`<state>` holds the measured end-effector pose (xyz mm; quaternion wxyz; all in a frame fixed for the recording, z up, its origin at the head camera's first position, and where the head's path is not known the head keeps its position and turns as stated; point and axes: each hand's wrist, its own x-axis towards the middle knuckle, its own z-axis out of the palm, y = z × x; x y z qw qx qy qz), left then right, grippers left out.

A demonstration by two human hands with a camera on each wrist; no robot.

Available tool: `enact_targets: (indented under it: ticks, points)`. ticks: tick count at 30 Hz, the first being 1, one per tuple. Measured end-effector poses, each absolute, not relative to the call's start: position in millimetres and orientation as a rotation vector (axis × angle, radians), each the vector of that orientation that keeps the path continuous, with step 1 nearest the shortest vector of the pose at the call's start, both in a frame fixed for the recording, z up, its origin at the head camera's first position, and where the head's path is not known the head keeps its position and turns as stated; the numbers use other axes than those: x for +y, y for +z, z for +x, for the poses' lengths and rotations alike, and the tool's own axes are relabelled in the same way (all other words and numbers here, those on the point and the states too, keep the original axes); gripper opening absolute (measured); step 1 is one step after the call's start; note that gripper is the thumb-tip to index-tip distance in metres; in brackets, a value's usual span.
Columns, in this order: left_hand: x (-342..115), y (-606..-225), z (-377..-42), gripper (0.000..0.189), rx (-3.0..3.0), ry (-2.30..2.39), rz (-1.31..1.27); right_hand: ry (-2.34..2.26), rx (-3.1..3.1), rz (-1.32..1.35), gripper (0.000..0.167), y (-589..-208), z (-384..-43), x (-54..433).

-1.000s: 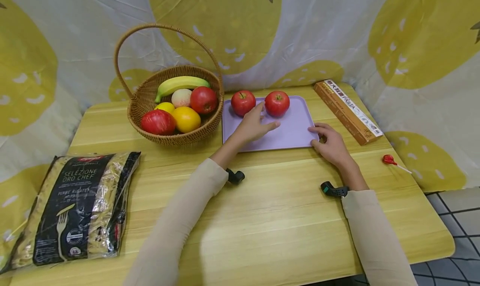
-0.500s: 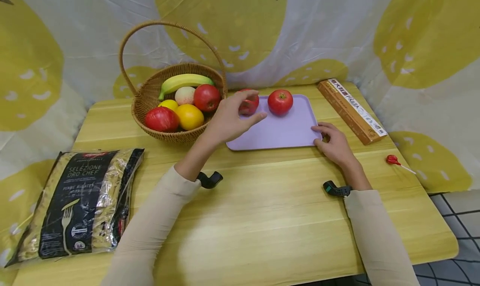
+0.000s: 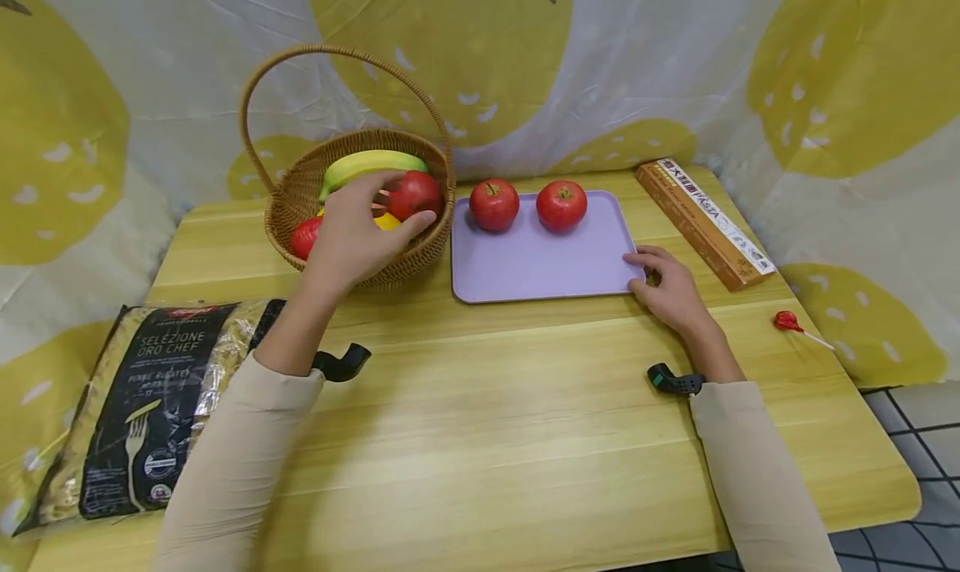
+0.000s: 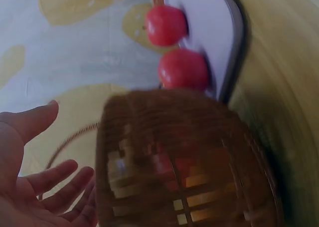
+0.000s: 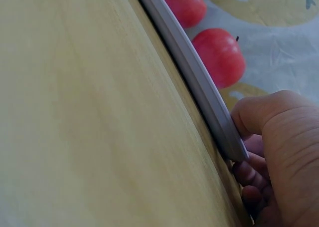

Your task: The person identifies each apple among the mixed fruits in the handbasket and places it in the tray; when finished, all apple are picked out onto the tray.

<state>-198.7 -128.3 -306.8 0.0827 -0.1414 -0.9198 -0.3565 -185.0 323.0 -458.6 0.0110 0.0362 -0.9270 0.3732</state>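
Note:
Over the wicker basket (image 3: pixel 288 209) my left hand (image 3: pixel 348 238) hovers with thumb and fingers spread, holding nothing. In the basket lie a banana (image 3: pixel 375 163), a red apple (image 3: pixel 418 195), a red fruit (image 3: pixel 303 238) and an orange-yellow fruit (image 3: pixel 387 221), the last two partly hidden by the hand. To the basket's right, two red apples (image 3: pixel 493 205) sit side by side at the back of a lilac tray (image 3: pixel 540 268). My right hand (image 3: pixel 671 293) pinches the tray's front right corner; the right wrist view shows the thumb (image 5: pixel 254 112) above the rim and fingers below.
A bag of penne pasta (image 3: pixel 142 405) lies at the table's left, partly behind the left forearm. A long pasta box (image 3: pixel 705 222) is right of the tray. A red lollipop (image 3: pixel 787 321) lies near the right edge. A patterned cloth (image 3: pixel 600 47) hangs behind.
My left hand has moved left from beside the tray's apples, across the left one, to above the basket. The right hand stays at the tray corner. Both tray apples remain in place.

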Motion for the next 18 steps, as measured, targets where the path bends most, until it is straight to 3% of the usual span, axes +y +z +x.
enact_targets:
  ticks: [18]
  points:
    - [-212.3,-320.5,-201.3,0.091,-2.912,-0.769,-0.109,1.158,-2.904,0.096,0.046,-459.1,-184.9,323.0]
